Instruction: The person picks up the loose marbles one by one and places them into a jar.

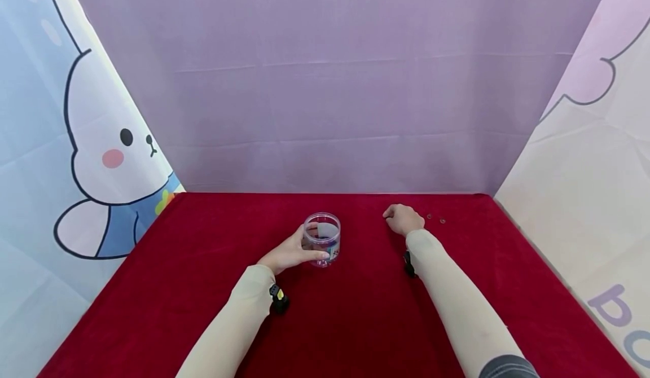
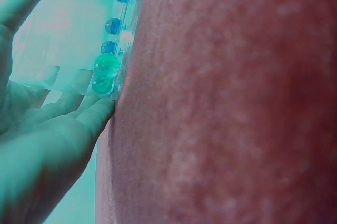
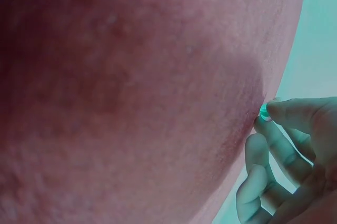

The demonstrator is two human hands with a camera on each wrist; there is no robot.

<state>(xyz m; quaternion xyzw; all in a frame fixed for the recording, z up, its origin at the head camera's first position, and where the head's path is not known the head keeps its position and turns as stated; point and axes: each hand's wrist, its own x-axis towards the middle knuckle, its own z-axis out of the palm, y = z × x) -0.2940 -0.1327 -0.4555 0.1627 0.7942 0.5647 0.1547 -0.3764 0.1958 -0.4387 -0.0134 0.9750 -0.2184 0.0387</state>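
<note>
My left hand [image 1: 289, 254] grips a clear plastic jar [image 1: 329, 249] from its left side, thumb across the near face and fingers behind it. The jar stands upright on the red cloth with its mouth uncovered. Several glass marbles [image 2: 107, 66], blue and green, lie at the bottom of the jar in the left wrist view. To the right of the jar, my right hand [image 1: 404, 220] is low over the cloth. Its thumb and forefinger pinch a small green marble [image 3: 264, 111], seen in the right wrist view, while the other fingers curl loosely.
Two small round marbles [image 1: 442, 220] lie on the red cloth [image 1: 350, 321] just right of my right hand. A lilac curtain [image 1: 325, 84] rises behind the table's far edge. Printed cloth panels [image 1: 109, 141] stand along both sides.
</note>
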